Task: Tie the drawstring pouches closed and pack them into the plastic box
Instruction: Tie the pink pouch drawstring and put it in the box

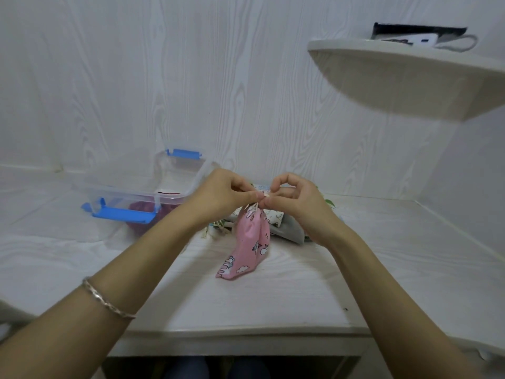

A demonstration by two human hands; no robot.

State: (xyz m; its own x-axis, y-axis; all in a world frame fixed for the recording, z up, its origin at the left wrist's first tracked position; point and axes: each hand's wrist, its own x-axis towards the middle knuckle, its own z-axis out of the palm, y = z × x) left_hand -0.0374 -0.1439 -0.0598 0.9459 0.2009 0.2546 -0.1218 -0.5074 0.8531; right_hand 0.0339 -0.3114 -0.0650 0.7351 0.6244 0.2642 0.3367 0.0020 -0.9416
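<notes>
Pink pouch hangs w/ cord pinched by left hand & right hand, fingers curled.

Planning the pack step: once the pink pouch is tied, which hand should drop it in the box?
Probably left. The left hand is next to the open plastic box on that side; the right hand would need to cross. Both pinch the drawstring of the pink pouch.

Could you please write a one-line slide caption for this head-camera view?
The left hand and right hand pinch the pink pouch's drawstring at the table, plastic box alongside.
</notes>
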